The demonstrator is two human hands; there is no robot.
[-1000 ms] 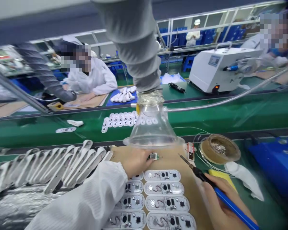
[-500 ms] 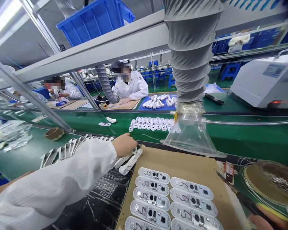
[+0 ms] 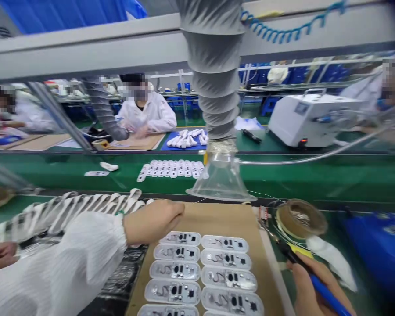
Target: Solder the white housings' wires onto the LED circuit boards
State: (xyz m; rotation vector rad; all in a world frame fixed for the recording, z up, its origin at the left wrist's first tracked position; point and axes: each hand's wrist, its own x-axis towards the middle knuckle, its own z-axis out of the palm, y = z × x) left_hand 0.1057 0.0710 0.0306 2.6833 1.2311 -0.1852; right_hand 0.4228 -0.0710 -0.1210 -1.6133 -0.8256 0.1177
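My left hand (image 3: 153, 221) lies curled at the left edge of the brown cardboard mat (image 3: 217, 219), beside a leaning row of white casings (image 3: 79, 208). Its palm faces down, so anything inside it is hidden. Two columns of white oval circuit assemblies (image 3: 202, 272) lie on the mat just right of that hand. At the lower right, my right hand (image 3: 311, 292) grips a blue-handled soldering iron (image 3: 292, 259), whose tip points up-left toward the mat's right edge. A solder spool (image 3: 301, 217) sits just beyond the tip.
A clear fume hood (image 3: 220, 182) on a grey hose hangs over the mat's far edge. A yellow sponge (image 3: 301, 250), white cloth (image 3: 332, 261) and blue box (image 3: 382, 241) lie right. The green conveyor (image 3: 316, 175) carries white parts (image 3: 171, 169). Someone's hand (image 3: 0, 254) shows at left. Co-workers sit opposite.
The view swung back to the right and down. My left hand drew back from the casing row to the mat's left edge. The right hand with the iron is in view again.
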